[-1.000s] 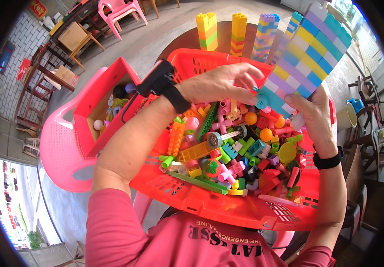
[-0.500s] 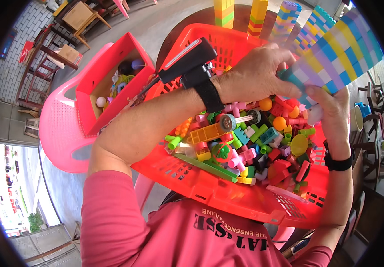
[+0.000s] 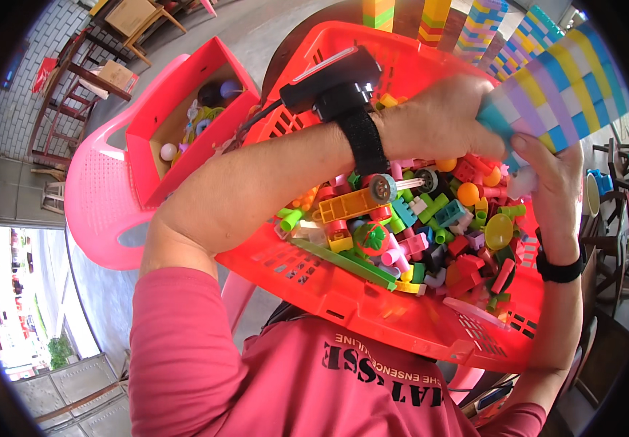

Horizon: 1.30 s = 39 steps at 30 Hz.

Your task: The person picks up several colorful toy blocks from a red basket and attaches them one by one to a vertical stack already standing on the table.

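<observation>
A tall tower of toy building bricks [image 3: 562,91], banded in blue, yellow, lilac, white and teal, leans up to the right over a red basket [image 3: 285,273]. My left hand [image 3: 453,116] is closed against its lower left end, most of its fingers hidden behind the bricks. From the right, my right hand [image 3: 551,171] grips the lower end, thumb lying along the near edge. Below both hands, the basket holds loose bricks [image 3: 467,269], orange balls [image 3: 468,194], a yellow wheeled toy piece [image 3: 347,206] and a long green strip [image 3: 340,264].
Several brick towers [image 3: 480,29] stand on a dark round table [image 3: 296,47] beyond the basket. To the left, a pink chair [image 3: 96,211] bears a red box [image 3: 183,171] with small toys. A black device [image 3: 333,80] is strapped to my left wrist. Wooden furniture stands at both sides.
The view has shifted a little. My left hand has slid slightly right along the tower's end, its fingers now more hidden. Both hands still hold the tower.
</observation>
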{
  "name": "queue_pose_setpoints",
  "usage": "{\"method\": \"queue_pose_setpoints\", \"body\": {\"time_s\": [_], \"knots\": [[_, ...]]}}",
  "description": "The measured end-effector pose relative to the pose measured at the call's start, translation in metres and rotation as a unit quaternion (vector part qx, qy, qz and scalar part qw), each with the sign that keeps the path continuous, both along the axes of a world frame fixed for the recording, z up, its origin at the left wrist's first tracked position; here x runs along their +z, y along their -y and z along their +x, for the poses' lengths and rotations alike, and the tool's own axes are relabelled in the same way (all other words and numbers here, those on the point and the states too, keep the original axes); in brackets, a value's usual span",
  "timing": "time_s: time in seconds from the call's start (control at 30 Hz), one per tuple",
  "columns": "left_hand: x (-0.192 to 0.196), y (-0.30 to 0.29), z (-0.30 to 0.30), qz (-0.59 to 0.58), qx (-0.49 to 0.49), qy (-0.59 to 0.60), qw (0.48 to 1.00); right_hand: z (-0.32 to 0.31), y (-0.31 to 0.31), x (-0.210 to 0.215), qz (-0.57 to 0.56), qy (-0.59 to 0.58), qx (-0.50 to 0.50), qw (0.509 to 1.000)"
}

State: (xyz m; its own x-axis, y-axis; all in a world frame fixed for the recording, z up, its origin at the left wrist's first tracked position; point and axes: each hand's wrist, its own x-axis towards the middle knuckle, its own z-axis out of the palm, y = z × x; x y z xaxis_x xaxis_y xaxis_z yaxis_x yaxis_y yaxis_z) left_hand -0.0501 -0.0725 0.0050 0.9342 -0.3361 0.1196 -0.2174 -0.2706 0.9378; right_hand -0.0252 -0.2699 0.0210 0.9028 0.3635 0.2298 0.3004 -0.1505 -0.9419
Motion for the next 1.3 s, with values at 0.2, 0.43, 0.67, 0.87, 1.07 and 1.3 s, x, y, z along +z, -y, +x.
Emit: {"method": "queue_pose_setpoints", "body": {"time_s": [0.2,0.43,0.67,0.87,1.07,1.3], "knots": [[-0.001,0.008,-0.003,-0.003,0.033,0.054,0.998,0.002,0.004,0.005,0.052,-0.063,0.058,0.995],[0.000,0.020,-0.013,-0.059,0.071,0.098,0.991,0.000,0.008,0.017,0.097,-0.089,0.097,0.987],[0.001,0.024,-0.021,-0.314,0.027,-0.048,0.948,-0.002,0.006,0.019,0.124,-0.108,0.053,0.985],[-0.003,0.025,-0.015,-0.299,0.025,-0.078,0.951,-0.005,-0.001,0.022,0.035,-0.072,0.031,0.996],[-0.003,0.023,-0.011,-0.232,0.020,-0.030,0.972,0.001,0.007,0.022,0.103,-0.132,0.079,0.983],[-0.005,0.020,-0.007,-0.222,0.010,0.003,0.975,0.002,0.007,0.019,0.122,-0.136,0.092,0.979]]}}
